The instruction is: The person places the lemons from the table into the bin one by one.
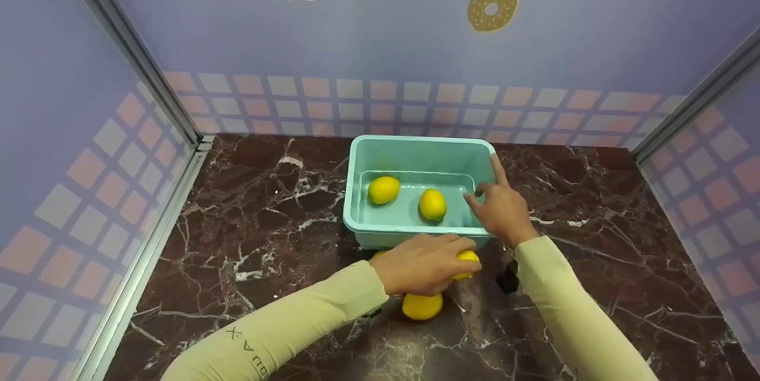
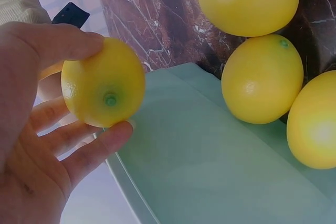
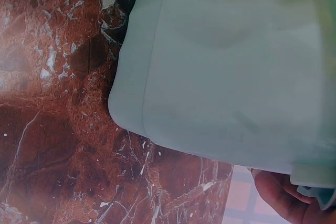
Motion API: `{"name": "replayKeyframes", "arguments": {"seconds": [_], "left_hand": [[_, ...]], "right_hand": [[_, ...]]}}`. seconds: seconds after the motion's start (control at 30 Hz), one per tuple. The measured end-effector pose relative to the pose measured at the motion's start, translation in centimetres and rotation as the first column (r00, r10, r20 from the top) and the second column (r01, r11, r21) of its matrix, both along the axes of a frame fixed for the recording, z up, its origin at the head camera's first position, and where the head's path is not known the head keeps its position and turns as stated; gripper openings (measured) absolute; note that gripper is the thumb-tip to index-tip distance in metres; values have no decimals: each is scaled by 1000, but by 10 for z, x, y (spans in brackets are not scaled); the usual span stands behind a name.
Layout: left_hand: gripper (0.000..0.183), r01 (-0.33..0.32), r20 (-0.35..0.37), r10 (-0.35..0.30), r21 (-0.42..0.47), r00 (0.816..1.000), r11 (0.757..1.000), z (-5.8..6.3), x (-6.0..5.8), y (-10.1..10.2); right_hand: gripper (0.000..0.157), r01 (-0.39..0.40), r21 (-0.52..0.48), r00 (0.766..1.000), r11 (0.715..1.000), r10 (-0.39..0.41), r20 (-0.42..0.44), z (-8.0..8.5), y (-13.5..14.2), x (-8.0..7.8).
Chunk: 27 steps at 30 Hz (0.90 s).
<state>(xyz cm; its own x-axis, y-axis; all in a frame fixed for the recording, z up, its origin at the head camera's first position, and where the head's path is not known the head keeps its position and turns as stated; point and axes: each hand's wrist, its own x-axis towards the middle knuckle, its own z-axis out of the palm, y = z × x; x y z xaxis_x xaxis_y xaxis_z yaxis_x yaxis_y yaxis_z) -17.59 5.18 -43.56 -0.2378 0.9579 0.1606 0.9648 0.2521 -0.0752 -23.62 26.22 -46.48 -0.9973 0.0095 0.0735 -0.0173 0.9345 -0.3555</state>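
In front of a light teal plastic bin (image 1: 415, 230), my left hand (image 1: 424, 263) holds a yellow lemon (image 1: 467, 263). The left wrist view shows thumb and fingers around that lemon (image 2: 105, 83), its green-tinged tip facing the camera. My right hand (image 1: 504, 209) grips the bin's right rim, thumb on the inner side and index finger stretched along the edge. Inside the bin lie two lemons, one at left (image 1: 383, 190) and one near the middle (image 1: 433, 205). Below my left hand a lemon (image 1: 422, 307) rests on the table; another (image 1: 377, 255) is mostly hidden behind that hand.
The table (image 1: 285, 286) is dark red-brown marble pattern. Three loose lemons, one of them here (image 2: 262, 80), sit close together beside the bin in the left wrist view. A patterned back wall (image 1: 380, 43) stands behind the bin, with side walls left and right.
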Motion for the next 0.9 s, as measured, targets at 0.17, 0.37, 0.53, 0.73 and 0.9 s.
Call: {"name": "replayKeyframes", "arguments": {"seconds": [0.17, 0.37, 0.53, 0.73, 0.9], "left_hand": [[15, 6, -4, -6, -8, 1000, 1000, 3, 0, 0], [14, 17, -11, -17, 0, 1000, 1000, 6, -1, 0], [17, 6, -20, -6, -3, 1000, 1000, 9, -1, -1], [18, -1, -21, 1, -5, 1000, 1000, 11, -1, -2], [17, 1, -13, 0, 7, 1000, 1000, 14, -2, -3]], "right_hand": [[41, -2, -10, 1000, 1000, 2, -1, -1, 0, -1], [41, -6, -18, 1000, 1000, 6, 6, -1, 0, -1], [39, -15, -18, 1000, 1000, 15, -6, -2, 1, -1], [39, -14, -19, 1000, 1000, 14, -2, -1, 1, -1], [38, -11, -22, 1000, 1000, 11, -9, -2, 1, -1]]}}
